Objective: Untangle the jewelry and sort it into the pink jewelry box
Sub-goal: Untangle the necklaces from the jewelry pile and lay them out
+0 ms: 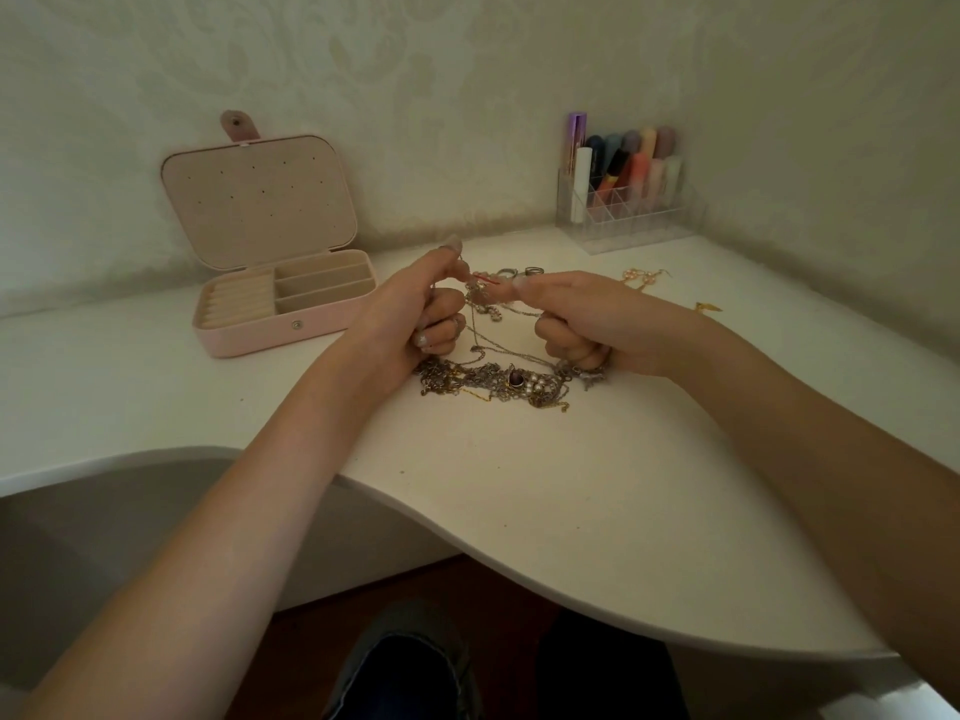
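Observation:
A tangled heap of gold and silver chains [498, 379] with pearls and a dark stone lies on the white table [571, 485]. My left hand [421, 309] and my right hand [576, 324] are raised just above it, each pinching part of a thin chain [480, 298] with a red thread that hangs down into the heap. The pink jewelry box [249, 337] stands open at the left, lid up, its compartments looking empty.
Two rings [519, 273] lie just beyond my fingers. Gold pearl earrings [644, 278] and a small gold piece [707, 307] rest at the right. A clear organiser [631, 213] with lipsticks stands by the back wall. The table's curved front edge runs below my forearms.

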A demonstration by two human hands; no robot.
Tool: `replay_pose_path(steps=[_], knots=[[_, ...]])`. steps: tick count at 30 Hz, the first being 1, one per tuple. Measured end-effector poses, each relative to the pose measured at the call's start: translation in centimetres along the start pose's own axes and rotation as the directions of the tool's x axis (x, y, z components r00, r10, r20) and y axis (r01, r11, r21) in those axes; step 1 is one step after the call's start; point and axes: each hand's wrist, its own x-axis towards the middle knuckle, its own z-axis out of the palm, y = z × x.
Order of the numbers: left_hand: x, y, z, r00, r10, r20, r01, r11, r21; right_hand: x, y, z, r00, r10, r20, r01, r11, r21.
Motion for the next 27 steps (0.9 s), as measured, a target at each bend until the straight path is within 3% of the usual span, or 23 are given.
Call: replay_pose_path(steps=[14, 21, 27], knots=[[0.27, -0.12, 0.64, 0.994, 0.041, 0.098, -0.045, 0.998, 0.041, 0.77, -0.26, 0.92, 0.998, 0.029, -0.055, -0.028, 0.999, 0.023], [0.22, -0.10, 0.36, 0.998, 0.057, 0.020, -0.057, 0.998, 0.006, 0.96, -0.30, 0.99, 0.997, 0.033, -0.065, -0.033, 0.999, -0.007], [0.07, -0.20, 0.18, 0.999, 0.050, -0.019, -0.049, 0.998, 0.041, 0.98, -0.07, 0.36, 0.983, 0.031, -0.183, -0.017, 0.997, 0.082]])
